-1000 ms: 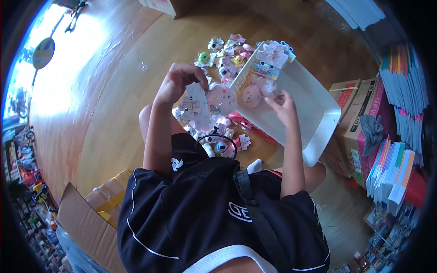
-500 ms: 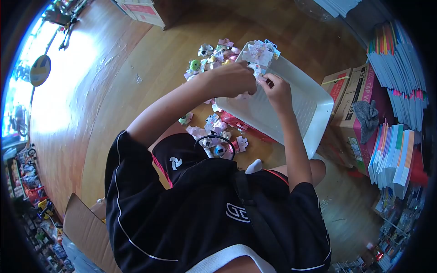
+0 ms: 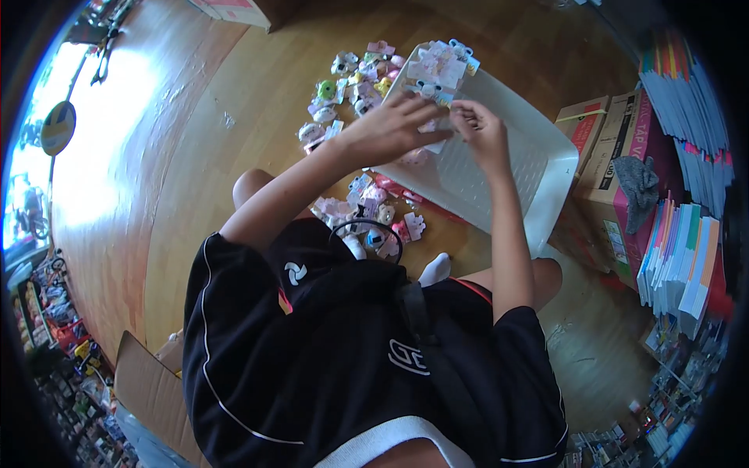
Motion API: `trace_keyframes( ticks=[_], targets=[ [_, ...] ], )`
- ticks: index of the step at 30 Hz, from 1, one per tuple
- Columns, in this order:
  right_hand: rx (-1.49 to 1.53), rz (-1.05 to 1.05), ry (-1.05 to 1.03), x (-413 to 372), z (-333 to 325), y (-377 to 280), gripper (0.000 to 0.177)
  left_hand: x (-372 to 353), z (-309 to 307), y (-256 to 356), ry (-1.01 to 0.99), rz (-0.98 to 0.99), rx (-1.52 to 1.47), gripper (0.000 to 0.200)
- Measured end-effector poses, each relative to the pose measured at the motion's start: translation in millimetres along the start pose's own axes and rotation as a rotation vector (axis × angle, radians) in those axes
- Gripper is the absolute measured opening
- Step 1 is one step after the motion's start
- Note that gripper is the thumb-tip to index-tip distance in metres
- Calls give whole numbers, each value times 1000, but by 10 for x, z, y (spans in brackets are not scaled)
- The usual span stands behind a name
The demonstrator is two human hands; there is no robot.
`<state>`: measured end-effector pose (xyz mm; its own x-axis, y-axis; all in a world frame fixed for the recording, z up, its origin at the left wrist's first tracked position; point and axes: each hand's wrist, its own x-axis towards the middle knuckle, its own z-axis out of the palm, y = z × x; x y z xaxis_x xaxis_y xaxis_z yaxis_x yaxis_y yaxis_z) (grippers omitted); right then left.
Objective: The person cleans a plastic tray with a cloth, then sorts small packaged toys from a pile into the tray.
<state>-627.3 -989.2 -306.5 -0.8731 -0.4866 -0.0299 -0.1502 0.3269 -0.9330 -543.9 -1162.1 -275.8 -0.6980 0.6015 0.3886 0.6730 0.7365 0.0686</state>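
My left hand (image 3: pixel 396 129) has its fingers spread over the left rim of a white tray (image 3: pixel 538 168), nearest to a pile of small carded items (image 3: pixel 438 66) at the tray's far end. My right hand (image 3: pixel 480 129) is beside it over the tray, fingers curled together; what they hold, if anything, is too small to make out. Several small plush-like items (image 3: pixel 326 90) with pale cards lie on the floor left of the tray. More of them (image 3: pixel 374 234) lie nearer my legs, partly behind a black loop.
Cardboard boxes (image 3: pixel 605 168) stand right of the tray, with a grey cloth (image 3: pixel 636 187) on them. Stacks of books (image 3: pixel 679 257) rise at the far right. An open cardboard box (image 3: pixel 152 386) is at the lower left.
My left hand has opened and moved slightly left, away from my right hand. The view has shifted, so the tray and items sit higher.
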Motion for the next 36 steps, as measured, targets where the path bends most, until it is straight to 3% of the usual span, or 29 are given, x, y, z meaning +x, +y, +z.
trace_keyframes(
  ticks=[2,6,7,9,11,12,13,14,16,18,20,21,22,24,26,28,30,33,36],
  targets=[
    [50,31,-11,-79,-50,-101,19,-204,-107,-1,250,-259,-103,20],
    [142,105,88,-327,-188,-312,18,-1005,49,-259,466,-995,23,20],
    [154,133,136,-434,-213,-360,17,-1174,101,-320,461,-1014,32,20],
    [149,48,62,-655,-190,-332,13,-1516,224,-422,-95,-1499,-91,22],
    [33,-23,-30,-852,0,-303,10,-1792,613,-596,-482,-1541,-173,26],
    [-113,-137,-67,-903,102,-374,8,-1814,741,-576,-570,-1409,-298,24],
    [-180,-242,-84,-958,190,-375,8,-1922,1101,-479,-353,-1282,-383,23],
    [-245,-349,-96,-1004,261,-370,9,-1848,1467,-401,-637,-1217,-326,24],
    [-224,-398,-135,-1081,349,-417,9,-1750,2041,-25,-677,-1087,-378,17],
    [-213,-446,-149,-1118,371,-428,9,-1595,2322,356,-680,-1163,-433,17],
    [-230,-441,-123,-1122,320,-402,10,-1635,2531,681,-443,-1233,-261,24],
    [-237,-421,-112,-1115,275,-388,11,-1620,2560,729,-571,-1298,-329,31],
    [-251,-421,-114,-1123,239,-361,11,-1598,2494,732,-561,-1294,-341,31],
    [-190,-243,-1,-1143,161,-307,11,-1590,2391,720,-698,-1331,-381,32],
    [-193,-252,102,-1088,187,-344,9,-1690,2473,790,-622,-1323,-173,43],
    [-206,-202,167,-1033,211,-391,8,-1668,2377,727,-681,-1459,-138,65],
    [-267,-191,166,-948,241,-426,9,-1705,2453,637,-735,-1579,-147,63],
    [-471,65,-14,-861,282,-342,22,-1814,2553,602,-712,-1629,-155,60],
    [-431,211,-28,-750,346,-191,28,-1894,2570,534,-710,-1708,-162,60]
  ],
)
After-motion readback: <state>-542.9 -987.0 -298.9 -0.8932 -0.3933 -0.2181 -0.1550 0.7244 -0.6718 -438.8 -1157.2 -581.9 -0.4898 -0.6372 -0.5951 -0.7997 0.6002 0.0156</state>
